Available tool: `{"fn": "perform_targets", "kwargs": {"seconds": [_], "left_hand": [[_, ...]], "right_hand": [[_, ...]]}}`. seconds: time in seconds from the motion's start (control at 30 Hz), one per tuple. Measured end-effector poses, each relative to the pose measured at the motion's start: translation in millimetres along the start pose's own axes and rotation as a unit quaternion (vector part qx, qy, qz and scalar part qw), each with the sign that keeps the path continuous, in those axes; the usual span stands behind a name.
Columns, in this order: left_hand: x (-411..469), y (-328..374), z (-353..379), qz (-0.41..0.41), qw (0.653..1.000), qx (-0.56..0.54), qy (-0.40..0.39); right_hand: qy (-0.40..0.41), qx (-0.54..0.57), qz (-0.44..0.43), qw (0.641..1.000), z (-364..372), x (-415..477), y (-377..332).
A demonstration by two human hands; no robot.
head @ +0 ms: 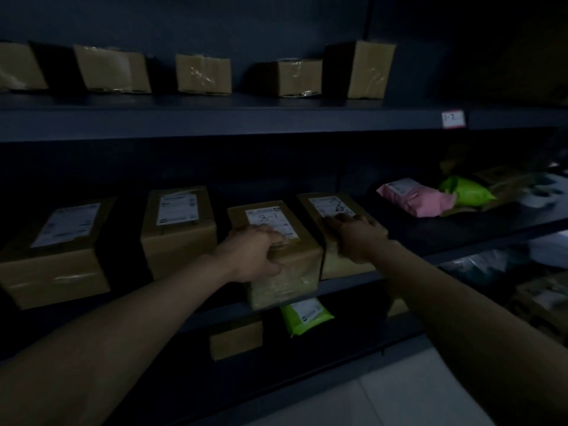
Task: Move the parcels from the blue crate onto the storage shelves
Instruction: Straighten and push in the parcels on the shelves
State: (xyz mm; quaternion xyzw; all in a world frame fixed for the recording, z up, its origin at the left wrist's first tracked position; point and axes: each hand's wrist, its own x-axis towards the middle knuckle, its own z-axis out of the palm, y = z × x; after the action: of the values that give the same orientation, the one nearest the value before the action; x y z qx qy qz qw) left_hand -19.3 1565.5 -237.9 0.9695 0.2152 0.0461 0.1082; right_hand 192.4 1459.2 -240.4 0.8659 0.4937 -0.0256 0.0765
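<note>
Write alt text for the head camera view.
In dim light, a person's left grip holds a cardboard parcel marked 8-1 at the edge of the middle shelf, while the right grip lies on the neighbouring parcel. Other parcels stand alongside.

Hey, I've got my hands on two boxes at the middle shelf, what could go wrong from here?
1. The brown cardboard box marked 8-1, gripped by your left hand, overhangs the dark shelf's front edge; released now, it could tip off.
2. It sits close beside the neighbouring brown cardboard box under your right hand, so pushing one may skew the other.
</note>
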Motion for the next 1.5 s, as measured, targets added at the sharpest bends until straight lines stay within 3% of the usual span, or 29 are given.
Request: {"fn": "perform_targets", "kwargs": {"seconds": [0.57,0.77,1.0,1.13,1.2,1.37,1.5], "left_hand": [[70,-32,7,-0.079,0.996,-0.044,0.018],[78,-27,5,-0.090,0.996,-0.007,0.002],[69,-8,10,-0.129,0.981,0.143,-0.007],[22,-25,10,-0.087,0.976,0.163,0.115],[-4,-44,1,-0.109,0.969,0.173,0.138],[-71,-101,-28,-0.199,0.947,0.210,0.140],[-127,-147,-42,-0.317,0.912,0.233,0.117]], "right_hand": [[0.092,-0.014,0.051,0.994,16,87,12],[0.117,-0.009,0.052,0.992,20,89,10],[0.181,0.026,0.052,0.982,22,63,2],[0.301,0.065,-0.052,0.950,12,37,-38],[0.326,0.086,-0.136,0.932,0,29,-72],[0.273,0.088,-0.273,0.918,-22,19,-170],[0.179,0.051,-0.301,0.935,-22,25,-229]]}}
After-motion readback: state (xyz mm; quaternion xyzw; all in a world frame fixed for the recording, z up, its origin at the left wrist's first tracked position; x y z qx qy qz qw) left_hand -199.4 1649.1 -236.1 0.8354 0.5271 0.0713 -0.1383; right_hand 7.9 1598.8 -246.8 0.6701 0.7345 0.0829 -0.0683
